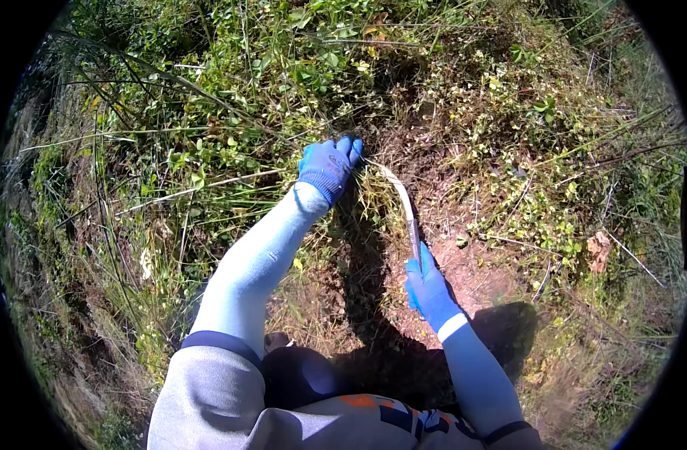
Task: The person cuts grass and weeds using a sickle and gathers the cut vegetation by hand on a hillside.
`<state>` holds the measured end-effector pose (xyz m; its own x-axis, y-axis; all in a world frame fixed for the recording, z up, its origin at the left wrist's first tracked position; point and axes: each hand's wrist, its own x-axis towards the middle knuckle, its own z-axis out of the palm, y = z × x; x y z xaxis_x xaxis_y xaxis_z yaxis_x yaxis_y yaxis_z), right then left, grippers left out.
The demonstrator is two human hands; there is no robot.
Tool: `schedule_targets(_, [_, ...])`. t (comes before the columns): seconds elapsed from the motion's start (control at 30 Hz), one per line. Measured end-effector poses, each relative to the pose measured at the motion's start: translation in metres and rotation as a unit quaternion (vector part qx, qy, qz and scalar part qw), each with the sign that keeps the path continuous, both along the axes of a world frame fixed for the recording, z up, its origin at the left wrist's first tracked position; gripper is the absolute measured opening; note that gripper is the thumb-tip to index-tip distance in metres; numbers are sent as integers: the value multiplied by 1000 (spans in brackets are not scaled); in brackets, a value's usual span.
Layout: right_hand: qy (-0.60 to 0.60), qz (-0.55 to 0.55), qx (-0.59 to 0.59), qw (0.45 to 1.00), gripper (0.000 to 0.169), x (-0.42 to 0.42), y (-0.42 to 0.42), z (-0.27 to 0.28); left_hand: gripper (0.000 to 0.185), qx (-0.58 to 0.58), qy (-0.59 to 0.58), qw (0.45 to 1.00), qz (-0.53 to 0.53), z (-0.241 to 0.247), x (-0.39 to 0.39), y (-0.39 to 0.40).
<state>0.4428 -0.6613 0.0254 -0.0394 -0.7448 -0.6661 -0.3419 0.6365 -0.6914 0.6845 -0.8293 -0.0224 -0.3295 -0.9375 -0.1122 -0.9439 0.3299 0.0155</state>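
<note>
My right hand (pixel 430 292), in a blue work glove, grips the handle of a sickle (pixel 402 194). Its pale curved blade arcs up and left, and the tip ends beside my left hand (pixel 329 163). That hand wears a matching blue glove, and its fingers are curled over a bunch of weeds (pixel 371 194). Stems and dry grass from the bunch show under the palm and along the inner side of the blade. My fingertips partly hide where the stems are held. Pale sleeves cover both forearms.
Leafy green weeds (pixel 298 73) grow thickly ahead and to the left. Bare reddish soil (pixel 461 264) lies right of the sickle. Small-leaved plants (pixel 523 163) spread to the right, with a dry brown leaf (pixel 598 251) among them. Long dry stalks (pixel 202 187) cross at left.
</note>
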Motion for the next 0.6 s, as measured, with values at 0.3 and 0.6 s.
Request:
schedule_targets(0.3, [44, -48, 41, 997, 61, -20, 81, 10, 35, 87, 10, 995, -37, -20, 15, 94])
schedule_targets(0.6, [197, 115, -31, 973, 61, 20, -8, -15, 25, 140, -54, 988, 41, -22, 41, 72])
